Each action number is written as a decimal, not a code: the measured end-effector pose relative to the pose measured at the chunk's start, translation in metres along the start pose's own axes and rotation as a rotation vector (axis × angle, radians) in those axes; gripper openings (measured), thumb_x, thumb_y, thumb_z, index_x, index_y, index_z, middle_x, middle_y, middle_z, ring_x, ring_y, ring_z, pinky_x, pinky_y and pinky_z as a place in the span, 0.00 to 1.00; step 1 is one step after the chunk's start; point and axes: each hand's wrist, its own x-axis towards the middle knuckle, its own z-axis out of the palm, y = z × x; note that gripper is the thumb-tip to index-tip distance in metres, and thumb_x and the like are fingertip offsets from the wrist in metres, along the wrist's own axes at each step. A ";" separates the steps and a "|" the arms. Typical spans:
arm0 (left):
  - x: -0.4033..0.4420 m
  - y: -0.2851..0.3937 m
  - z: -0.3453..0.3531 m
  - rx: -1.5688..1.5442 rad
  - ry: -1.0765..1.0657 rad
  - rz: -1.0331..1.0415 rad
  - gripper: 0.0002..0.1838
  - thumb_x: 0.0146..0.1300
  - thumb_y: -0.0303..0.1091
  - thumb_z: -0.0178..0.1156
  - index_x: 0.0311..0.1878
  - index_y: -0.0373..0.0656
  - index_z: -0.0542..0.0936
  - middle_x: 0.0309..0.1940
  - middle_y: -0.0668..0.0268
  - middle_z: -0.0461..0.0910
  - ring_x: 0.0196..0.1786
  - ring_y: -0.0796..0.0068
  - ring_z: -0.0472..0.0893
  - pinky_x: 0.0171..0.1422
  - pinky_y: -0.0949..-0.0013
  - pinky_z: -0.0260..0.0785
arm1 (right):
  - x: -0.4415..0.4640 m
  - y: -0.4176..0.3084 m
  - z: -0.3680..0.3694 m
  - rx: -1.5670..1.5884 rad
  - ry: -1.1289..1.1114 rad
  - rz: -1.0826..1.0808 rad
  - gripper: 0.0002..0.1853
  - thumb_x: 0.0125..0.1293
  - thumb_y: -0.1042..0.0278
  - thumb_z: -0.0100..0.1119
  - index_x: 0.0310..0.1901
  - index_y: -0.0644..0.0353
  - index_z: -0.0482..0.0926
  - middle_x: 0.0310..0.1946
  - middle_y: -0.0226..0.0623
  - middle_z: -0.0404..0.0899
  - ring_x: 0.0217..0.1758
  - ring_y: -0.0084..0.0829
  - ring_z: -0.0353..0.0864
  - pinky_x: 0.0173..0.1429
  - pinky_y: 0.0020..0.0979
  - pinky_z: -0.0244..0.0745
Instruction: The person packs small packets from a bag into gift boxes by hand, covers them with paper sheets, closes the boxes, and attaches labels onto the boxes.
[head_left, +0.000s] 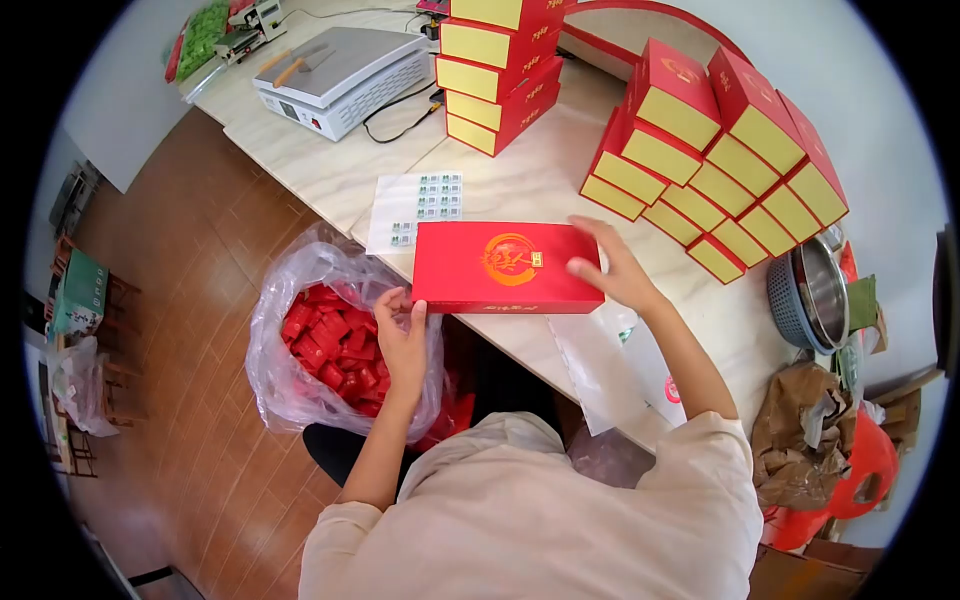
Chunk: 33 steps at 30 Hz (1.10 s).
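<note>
A closed red box (pixel 460 262) with a gold round emblem lies flat at the table's front edge. My left hand (pixel 400 322) is at its near left corner, thumb against the front side and fingers bent. My right hand (pixel 612 265) is at the box's right end, fingers apart, with the thumb near the top. Behind the box on the left lies a sheet of small green and white stickers (pixel 440 196). Below the table edge, a clear plastic bag (pixel 268 345) holds many small red packets (pixel 335 345).
Red and yellow boxes (pixel 500 80) are stacked behind, with more stacked boxes (pixel 735 150) at the right. A grey heating plate (pixel 340 75) stands back left. Metal and plastic bowls (pixel 815 295) and a brown paper bag (pixel 800 430) are far right. White sheets (pixel 590 375) lie at the front edge.
</note>
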 end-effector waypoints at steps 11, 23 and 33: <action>-0.023 0.016 0.000 -0.124 -0.115 0.047 0.21 0.70 0.35 0.53 0.58 0.37 0.58 0.33 0.63 0.72 0.36 0.78 0.74 0.44 0.75 0.67 | -0.027 0.051 0.019 0.917 0.187 0.450 0.27 0.74 0.50 0.41 0.68 0.57 0.62 0.66 0.41 0.65 0.66 0.34 0.67 0.69 0.35 0.60; 0.051 0.137 -0.012 -0.572 -0.366 0.019 0.36 0.75 0.53 0.36 0.75 0.51 0.32 0.56 0.48 0.74 0.46 0.64 0.81 0.51 0.65 0.72 | -0.013 0.047 0.031 0.515 0.096 0.468 0.24 0.66 0.77 0.49 0.64 0.60 0.67 0.57 0.38 0.74 0.60 0.29 0.72 0.64 0.28 0.64; 0.117 0.023 0.032 0.731 -0.378 0.444 0.36 0.70 0.49 0.47 0.75 0.46 0.49 0.76 0.57 0.44 0.78 0.52 0.38 0.77 0.47 0.34 | -0.012 0.053 0.040 0.494 0.138 0.379 0.24 0.66 0.78 0.46 0.66 0.61 0.66 0.58 0.41 0.74 0.60 0.32 0.74 0.64 0.31 0.67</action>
